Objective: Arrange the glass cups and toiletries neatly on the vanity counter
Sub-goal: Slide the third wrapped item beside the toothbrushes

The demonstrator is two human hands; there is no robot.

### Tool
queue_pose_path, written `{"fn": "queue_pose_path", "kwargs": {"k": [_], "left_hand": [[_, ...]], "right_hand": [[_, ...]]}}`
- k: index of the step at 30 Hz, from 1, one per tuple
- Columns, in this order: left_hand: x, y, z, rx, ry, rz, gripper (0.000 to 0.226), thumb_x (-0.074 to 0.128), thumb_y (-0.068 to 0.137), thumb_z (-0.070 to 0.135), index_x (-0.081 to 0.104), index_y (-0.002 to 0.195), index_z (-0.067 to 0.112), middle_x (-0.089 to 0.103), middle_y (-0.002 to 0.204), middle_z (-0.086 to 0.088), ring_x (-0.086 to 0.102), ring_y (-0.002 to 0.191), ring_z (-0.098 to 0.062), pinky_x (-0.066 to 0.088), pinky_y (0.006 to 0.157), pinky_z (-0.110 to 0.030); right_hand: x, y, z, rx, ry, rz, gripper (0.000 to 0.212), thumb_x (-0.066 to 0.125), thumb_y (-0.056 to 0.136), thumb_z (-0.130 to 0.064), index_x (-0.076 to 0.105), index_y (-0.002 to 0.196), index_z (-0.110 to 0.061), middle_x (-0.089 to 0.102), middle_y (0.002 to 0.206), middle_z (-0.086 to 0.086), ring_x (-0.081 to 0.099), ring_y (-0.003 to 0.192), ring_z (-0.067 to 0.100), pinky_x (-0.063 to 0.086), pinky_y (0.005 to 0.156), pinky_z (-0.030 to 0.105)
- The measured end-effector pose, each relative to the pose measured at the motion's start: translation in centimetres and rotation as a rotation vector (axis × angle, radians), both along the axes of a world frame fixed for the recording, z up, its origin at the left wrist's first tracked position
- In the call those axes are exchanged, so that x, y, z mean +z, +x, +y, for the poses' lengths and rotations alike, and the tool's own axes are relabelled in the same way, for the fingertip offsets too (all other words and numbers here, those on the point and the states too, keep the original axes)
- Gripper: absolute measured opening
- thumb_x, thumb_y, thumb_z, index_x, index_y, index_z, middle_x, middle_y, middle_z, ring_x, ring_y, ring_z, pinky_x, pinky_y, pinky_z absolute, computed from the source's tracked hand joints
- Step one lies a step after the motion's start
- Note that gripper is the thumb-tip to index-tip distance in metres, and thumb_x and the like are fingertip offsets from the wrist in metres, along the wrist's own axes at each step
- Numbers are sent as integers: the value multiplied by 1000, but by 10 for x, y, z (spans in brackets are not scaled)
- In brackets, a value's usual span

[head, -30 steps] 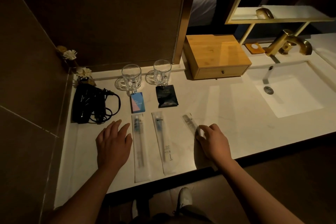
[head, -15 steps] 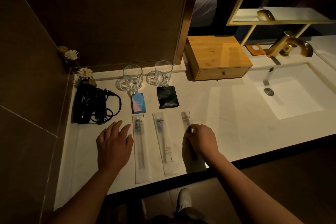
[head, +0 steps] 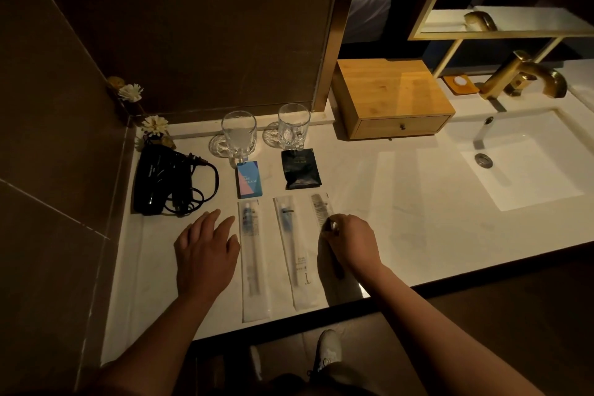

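Two glass cups [head: 238,133] [head: 293,126] stand on clear coasters at the back of the white counter [head: 401,202]. In front of them lie a blue and pink box [head: 249,182] and a black sachet [head: 300,168]. Two wrapped toothbrushes [head: 252,254] [head: 294,251] lie side by side, pointing away from me. A wrapped comb [head: 319,207] lies to their right, and my right hand [head: 352,243] pinches its middle, hiding its lower part. My left hand [head: 205,252] rests flat on the counter, left of the toothbrushes, fingers apart.
A black hair dryer [head: 160,183] with coiled cord lies at the left, by small white flowers [head: 154,125]. A wooden drawer box [head: 393,100] stands behind on the right. Farther right are the sink basin [head: 527,167] and a gold tap [head: 520,77]. The counter's front edge is close to me.
My right hand has slid the wrapped comb leftward and turned it, so it now lies nearly parallel to the toothbrushes. My left hand has stayed put.
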State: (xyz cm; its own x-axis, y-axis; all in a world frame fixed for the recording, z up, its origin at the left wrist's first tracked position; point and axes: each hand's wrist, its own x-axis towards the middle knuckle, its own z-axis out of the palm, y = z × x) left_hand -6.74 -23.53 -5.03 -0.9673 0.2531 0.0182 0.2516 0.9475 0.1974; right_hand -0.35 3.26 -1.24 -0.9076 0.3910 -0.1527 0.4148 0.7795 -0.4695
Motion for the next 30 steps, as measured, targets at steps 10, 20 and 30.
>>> {"fn": "queue_pose_path", "kwargs": {"k": [10, 20, 30], "left_hand": [[3, 0, 1, 2, 11, -12, 55, 30, 90, 43, 58, 133, 23, 54, 145, -8, 46, 134, -29, 36, 106, -51], [6, 0, 2, 1, 4, -28, 56, 28, 89, 43, 57, 133, 23, 53, 145, -8, 46, 134, -29, 36, 106, -51], [5, 0, 2, 7, -7, -28, 55, 30, 90, 44, 56, 134, 23, 53, 146, -9, 46, 134, -29, 36, 106, -51]], "right_hand": [[6, 3, 3, -106, -166, 36, 31, 77, 77, -30, 70, 105, -22, 74, 99, 3, 68, 83, 20, 56, 73, 33], [7, 2, 2, -128, -207, 33, 30, 78, 76, -31, 68, 104, -23, 74, 97, 2, 68, 82, 19, 59, 76, 37], [8, 3, 3, -134, -239, 29, 29, 77, 77, -29, 67, 103, -21, 74, 99, 3, 68, 82, 19, 58, 72, 32]]}}
